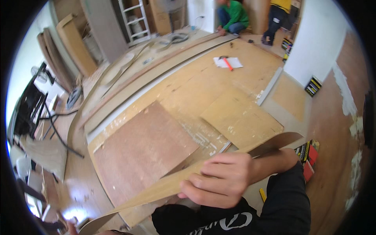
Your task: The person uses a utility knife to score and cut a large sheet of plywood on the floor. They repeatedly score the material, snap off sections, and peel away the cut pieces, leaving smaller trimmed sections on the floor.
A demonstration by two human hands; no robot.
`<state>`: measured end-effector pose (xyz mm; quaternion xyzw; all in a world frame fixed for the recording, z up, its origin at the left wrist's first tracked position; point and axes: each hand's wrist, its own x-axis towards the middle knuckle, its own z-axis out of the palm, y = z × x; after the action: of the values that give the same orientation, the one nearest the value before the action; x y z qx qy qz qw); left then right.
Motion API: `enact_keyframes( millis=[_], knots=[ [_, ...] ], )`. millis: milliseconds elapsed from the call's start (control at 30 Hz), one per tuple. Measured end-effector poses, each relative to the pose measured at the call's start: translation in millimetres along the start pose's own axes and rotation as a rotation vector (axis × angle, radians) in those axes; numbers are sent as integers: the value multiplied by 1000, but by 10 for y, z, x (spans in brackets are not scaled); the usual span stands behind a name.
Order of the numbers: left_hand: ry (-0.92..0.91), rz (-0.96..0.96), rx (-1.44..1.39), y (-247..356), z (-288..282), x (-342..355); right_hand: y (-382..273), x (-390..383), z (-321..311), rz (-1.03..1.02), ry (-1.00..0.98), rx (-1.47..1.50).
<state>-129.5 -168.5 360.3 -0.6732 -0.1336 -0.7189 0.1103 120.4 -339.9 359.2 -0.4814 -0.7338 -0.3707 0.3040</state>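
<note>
A long, thin, flexible wood strip point(160, 190) runs across the lower part of the view, in front of my body, and curls at its right end. My right hand point(221, 180) is closed around its upper edge, fingers wrapped over it. At the bottom left, my left hand point(72, 228) shows only in part at the strip's other end. Its fingers appear to grip the strip, though the frame's edge cuts off most of the hand. Beyond the strip lie a reddish-brown plywood sheet point(143, 145) and a smaller yellowish board point(243, 117).
A hammer with a red handle point(228, 64) rests on white paper. Long boards point(156, 78) cross the floor at the left. A ladder point(135, 19) stands behind. One person in green point(235, 15) crouches far off; another point(276, 19) stands beside. A white pillar point(313, 39) rises at right.
</note>
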Motion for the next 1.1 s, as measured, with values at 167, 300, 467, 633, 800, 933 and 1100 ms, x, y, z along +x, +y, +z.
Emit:
enact_keyframes(
  millis=[167, 300, 467, 633, 800, 933, 1100],
  knots=[
    [711, 193, 116, -617, -1543, -670, -179, -162, 0, -40, 35, 0],
    [633, -747, 405, -525, -2121, -1920, -342, -244, -63, -40, 40, 25],
    [324, -1542, 325, -212, -1871, -2913, -360, -328, -70, -103, 66, 11],
    [124, -1716, 128, -107, -1559, -3169, -361, -304, -65, -49, 72, 39],
    [34, -1735, -63, -126, -1290, -3072, -221, -250, -183, -17, -52, 30],
    [42, -1720, -173, -182, -1248, -2918, -176, 97, -220, 70, 72, 128],
    [106, -1612, -379, -332, -1196, -2479, 98, 562, -239, 4, 185, 67]
  ],
)
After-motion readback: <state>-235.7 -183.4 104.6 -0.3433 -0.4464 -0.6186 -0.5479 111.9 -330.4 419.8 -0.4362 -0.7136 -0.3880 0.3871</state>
